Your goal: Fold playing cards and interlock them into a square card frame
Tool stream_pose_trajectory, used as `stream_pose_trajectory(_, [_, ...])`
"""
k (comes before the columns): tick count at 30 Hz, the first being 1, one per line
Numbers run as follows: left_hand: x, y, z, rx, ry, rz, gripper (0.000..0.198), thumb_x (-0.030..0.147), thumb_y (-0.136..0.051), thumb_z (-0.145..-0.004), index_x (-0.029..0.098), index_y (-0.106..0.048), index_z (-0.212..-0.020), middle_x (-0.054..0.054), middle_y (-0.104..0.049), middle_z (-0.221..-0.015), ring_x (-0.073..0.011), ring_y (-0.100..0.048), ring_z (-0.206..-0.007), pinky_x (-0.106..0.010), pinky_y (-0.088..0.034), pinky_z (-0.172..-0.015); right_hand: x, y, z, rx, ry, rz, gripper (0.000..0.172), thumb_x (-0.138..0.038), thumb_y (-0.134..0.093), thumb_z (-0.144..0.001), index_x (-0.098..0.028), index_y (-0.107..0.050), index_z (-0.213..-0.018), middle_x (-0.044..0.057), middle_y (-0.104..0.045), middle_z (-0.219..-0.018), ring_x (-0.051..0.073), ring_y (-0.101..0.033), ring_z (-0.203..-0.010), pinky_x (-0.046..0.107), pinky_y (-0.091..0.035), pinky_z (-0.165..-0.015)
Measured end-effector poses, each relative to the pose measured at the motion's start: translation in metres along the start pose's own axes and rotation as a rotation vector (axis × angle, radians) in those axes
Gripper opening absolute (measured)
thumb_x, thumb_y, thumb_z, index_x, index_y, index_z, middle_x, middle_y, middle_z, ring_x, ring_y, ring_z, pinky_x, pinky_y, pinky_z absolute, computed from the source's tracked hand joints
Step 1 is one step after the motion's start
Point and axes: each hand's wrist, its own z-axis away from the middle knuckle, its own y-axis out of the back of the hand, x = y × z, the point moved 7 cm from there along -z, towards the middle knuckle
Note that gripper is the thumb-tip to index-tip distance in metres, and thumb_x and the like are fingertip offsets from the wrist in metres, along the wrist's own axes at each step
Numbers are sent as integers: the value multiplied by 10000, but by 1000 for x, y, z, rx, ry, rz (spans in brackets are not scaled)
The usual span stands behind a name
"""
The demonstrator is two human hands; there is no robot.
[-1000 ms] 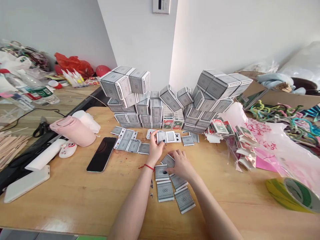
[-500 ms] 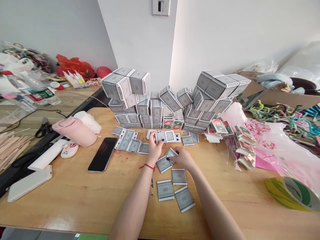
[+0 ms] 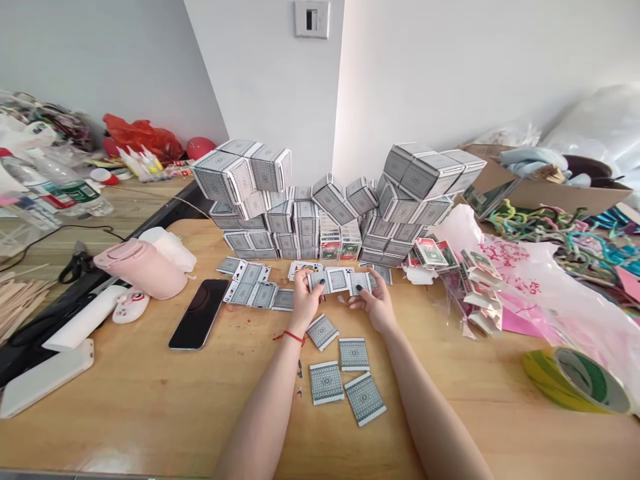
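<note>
Between my hands is a strip of joined, folded playing cards [image 3: 339,279] with grey patterned backs. My left hand [image 3: 306,298] pinches its left end, thumb on top. At the right end my right hand [image 3: 374,301] holds another folded card [image 3: 359,284] between thumb and fingers, against the strip. Whether the two are interlocked cannot be made out. Nearer to me lie several loose folded cards [image 3: 327,383] face down. Behind the hands stands a stacked structure of card cubes [image 3: 307,217], tall at both sides and lower in the middle.
Left of the hands are joined cards [image 3: 249,283], a black-screened phone [image 3: 199,314] and a pink bottle [image 3: 145,267]. Card boxes [image 3: 431,253], a plastic bag [image 3: 505,257] and a yellow-green tape roll [image 3: 575,380] sit to the right.
My right hand has picked up a folded card from the loose ones and carried it up to the strip's right end. My left hand stays on the strip. The view has shifted slightly.
</note>
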Motion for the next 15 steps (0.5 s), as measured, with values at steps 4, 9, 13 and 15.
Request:
stream_pose_trajectory(4, [0,-3,1,-30,-5,10,345,194,-563,-717,210,-361,-995,23,-486,-745,-67,-473,-528,-191,-427,-452,5,-13,-1,-84,-26,-22,711,-279,-658,-634,-294,-293,-1245,-26,-595,-770,163,-643,-596,362,-551,-582])
stream_pose_trajectory(9, [-1,5,-3,51,-19,8,357,218,-568,-720,204,-363,-1012,12,-486,-776,-69,-478,-555,-181,-420,-449,6,-10,-3,-54,-8,-65,612,-261,-654,-632,-280,-351,-1165,-20,-599,-786,162,-642,-574,344,-546,-554])
stream_pose_trajectory(13, [1,3,-2,9,-29,-17,342,198,-554,-728,206,-363,-1012,23,-471,-750,-65,-460,-529,-188,-417,-455,6,-10,-3,-76,-22,-75,572,-248,-655,-629,-273,-365,-1121,-20,-602,-782,160,-638,-569,336,-538,-547])
stream_pose_trajectory(15, [3,0,0,-36,-47,-51,336,187,-551,-731,205,-375,-1017,27,-465,-735,-59,-446,-507,-190,-408,-460,6,-10,-4,-71,-17,-70,563,-252,-657,-627,-275,-365,-1107,-22,-601,-790,156,-634,-565,339,-537,-544])
